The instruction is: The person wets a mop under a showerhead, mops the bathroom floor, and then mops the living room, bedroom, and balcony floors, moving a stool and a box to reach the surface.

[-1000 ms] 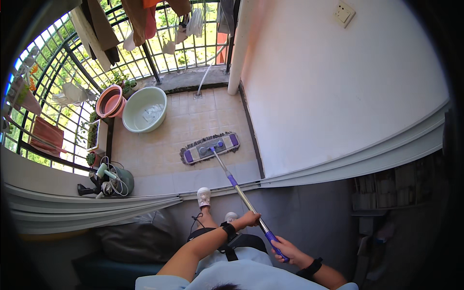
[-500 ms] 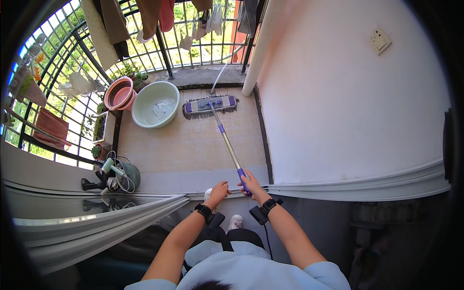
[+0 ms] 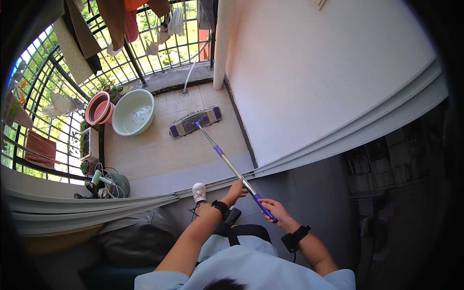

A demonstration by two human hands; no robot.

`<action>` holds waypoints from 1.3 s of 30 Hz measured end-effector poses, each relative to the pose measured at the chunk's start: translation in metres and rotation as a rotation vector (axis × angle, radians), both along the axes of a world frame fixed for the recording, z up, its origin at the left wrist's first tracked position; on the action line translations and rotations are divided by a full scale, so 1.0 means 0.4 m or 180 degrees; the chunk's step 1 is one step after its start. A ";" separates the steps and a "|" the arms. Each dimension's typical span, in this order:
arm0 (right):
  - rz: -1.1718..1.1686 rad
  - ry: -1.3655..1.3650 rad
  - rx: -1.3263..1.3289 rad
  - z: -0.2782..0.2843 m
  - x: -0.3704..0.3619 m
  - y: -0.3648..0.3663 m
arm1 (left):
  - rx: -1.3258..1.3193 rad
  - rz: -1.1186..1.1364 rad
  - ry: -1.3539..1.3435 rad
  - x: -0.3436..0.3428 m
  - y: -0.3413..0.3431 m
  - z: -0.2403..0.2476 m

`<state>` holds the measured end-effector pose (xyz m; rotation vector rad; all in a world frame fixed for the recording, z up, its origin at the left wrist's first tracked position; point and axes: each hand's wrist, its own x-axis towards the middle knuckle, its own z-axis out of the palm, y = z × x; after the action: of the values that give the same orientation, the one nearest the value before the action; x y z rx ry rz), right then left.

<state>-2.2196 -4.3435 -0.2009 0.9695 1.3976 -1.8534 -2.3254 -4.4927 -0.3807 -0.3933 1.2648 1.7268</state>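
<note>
A flat mop (image 3: 195,122) rests on the tiled floor, its grey and purple head slanted and its pole running back toward me. My right hand (image 3: 275,211) is wrapped round the purple grip at the pole's upper end. Lower on the metal pole, my left hand (image 3: 236,190) meets it with curled fingers; part of its grasp is hidden. Dark straps with small black boxes circle both wrists.
A pale green basin (image 3: 134,112) and a pink basin (image 3: 99,108) stand beyond the mop's left. A bucket (image 3: 120,185) with a hair dryer (image 3: 99,179) sits near left. Sliding door tracks (image 3: 217,183) cross before my white shoe (image 3: 199,192). A white wall (image 3: 319,87) rises right.
The mop head has come nearer and tilted, away from the drain hose. My right hand has drawn back with the grip, and my left hand has reached the pole. The view has turned.
</note>
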 end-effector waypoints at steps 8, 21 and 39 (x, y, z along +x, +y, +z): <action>-0.0672 -0.0754 -0.0182 0.222 0.416 0.110 | 0.0352 -0.3687 0.2687 0.232 0.170 0.079; -0.0080 -0.0096 0.0315 -0.025 0.010 0.011 | -0.0329 -0.1475 0.0642 -0.023 0.038 0.075; -0.0559 0.0495 -0.0185 -0.243 -0.190 -0.088 | -0.0480 -0.0586 0.0476 -0.050 -0.033 0.144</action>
<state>-2.2954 -4.3789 -0.2981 0.9628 1.3768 -2.1269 -2.3456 -4.5057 -0.3232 -0.2293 1.4968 1.5330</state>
